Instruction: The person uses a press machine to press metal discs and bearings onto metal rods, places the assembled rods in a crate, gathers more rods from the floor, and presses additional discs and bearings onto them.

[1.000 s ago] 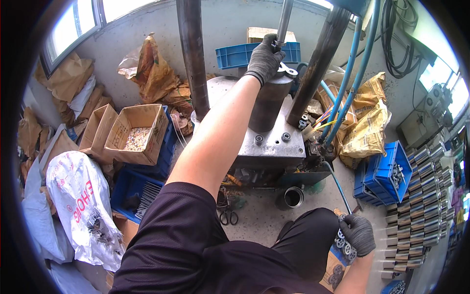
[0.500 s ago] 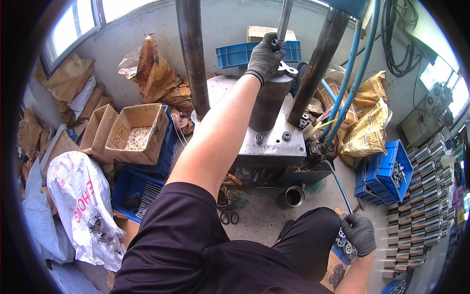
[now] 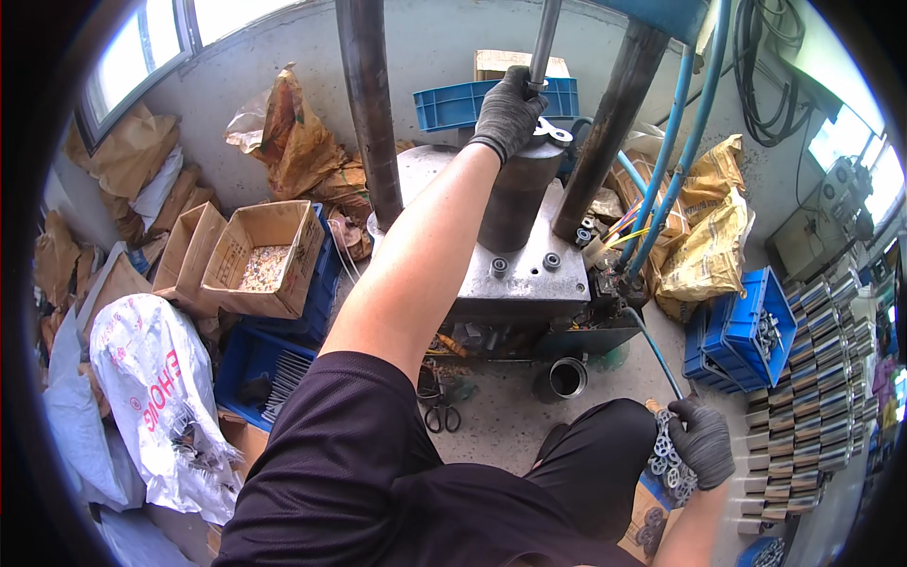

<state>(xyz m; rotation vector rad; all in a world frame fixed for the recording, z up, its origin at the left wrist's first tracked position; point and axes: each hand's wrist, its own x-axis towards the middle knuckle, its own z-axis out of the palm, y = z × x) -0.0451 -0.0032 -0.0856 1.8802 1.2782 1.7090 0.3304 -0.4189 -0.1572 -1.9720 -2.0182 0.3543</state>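
My left hand (image 3: 507, 113), in a dark grey knit glove, is closed around the lower end of a steel rod (image 3: 545, 42) that comes down from the press. Just under it stands a dark steel cylinder (image 3: 520, 203), with a shiny flat metal part (image 3: 557, 137) on its top beside my fingers. The fingers hide whatever sits at the rod's tip. At the lower right my gloved right hand (image 3: 703, 442) is wrapped around the end of a long thin lever (image 3: 654, 350), close to my knee and above several spoked metal discs (image 3: 673, 472).
Dark press columns (image 3: 368, 104) flank the metal bed (image 3: 472, 274), which bears small ring parts (image 3: 552, 261). Blue hoses (image 3: 671, 161) run down on the right. Blue crates (image 3: 751, 331) and stacked metal tubes (image 3: 812, 397) stand right; cardboard boxes (image 3: 269, 265) and sacks (image 3: 156, 397) left.
My right hand has shifted slightly right and up with the lever's end. My left hand stays at the rod's lower end.
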